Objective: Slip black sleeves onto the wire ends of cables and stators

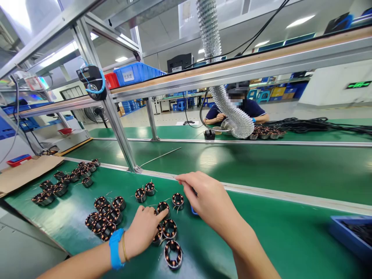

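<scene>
Stators (100, 221) w/ copper windings lie in loose groups on green bench mat (203, 248). Each is a small dark ring, orange-brown coils show inside, and thin wire ends stick out. Most lie flat, a few look slightly tilted. L hand (142, 228), w/ blue wristband (115, 248) and thin gold bangle (124, 248), has fingers pressed together and index stretched out. Its tip touches rim of one stator (162, 207), but no clear pinch is visible. Second stator (169, 228) sits just beside this hand. R hand (206, 201) is right of the stators, fingers pressed together, tips near aluminium rail (261, 189). Small blue object (194, 211) shows under palm; cannot tell if it is held. Co-worker (255, 110) in navy shirt sits across bench, partly behind silver flexible duct (236, 120). Blue crate (348, 236) w/ black wires is at lower right.
</scene>
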{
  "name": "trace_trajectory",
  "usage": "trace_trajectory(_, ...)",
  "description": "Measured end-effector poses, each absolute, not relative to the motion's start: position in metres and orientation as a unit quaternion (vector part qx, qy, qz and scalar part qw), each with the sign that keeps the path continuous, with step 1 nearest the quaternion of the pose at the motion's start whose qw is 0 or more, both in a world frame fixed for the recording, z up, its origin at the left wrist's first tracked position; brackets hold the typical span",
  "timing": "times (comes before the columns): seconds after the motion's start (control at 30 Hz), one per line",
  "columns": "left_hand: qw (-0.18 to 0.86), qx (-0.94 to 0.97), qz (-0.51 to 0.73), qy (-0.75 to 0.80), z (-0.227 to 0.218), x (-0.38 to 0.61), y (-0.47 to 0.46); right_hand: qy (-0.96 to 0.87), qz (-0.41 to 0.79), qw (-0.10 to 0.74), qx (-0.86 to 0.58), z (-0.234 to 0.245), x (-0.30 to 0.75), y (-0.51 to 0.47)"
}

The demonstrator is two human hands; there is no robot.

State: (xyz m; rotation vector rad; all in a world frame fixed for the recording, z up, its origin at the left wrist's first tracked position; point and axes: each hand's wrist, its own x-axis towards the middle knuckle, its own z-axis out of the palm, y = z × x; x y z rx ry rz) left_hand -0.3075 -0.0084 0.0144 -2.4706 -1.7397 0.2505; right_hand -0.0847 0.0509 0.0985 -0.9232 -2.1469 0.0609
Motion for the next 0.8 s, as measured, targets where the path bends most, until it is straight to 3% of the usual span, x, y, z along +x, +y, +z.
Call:
trace_trajectory(0.2, 0.018, -0.878, 0.053, -0.475, 0.024, -0.310, 0.000, -0.851, 0.022, 0.362, -0.379, 0.102, -0.079, 0.049)
trace_trajectory(0.43, 0.084, -0.930, 0.086, -0.346, 0.022, -0.320, 0.014, -0.849, 0.015, 0.341, -0.405, 0.108, -0.075, 0.046)
trace_trajectory(0.8, -0.043, -0.926, 0.156, -0.341, 0.011, -0.324, 0.037, -0.847, 0.049, 0.259, -0.462, 0.123, -0.073, 0.043)
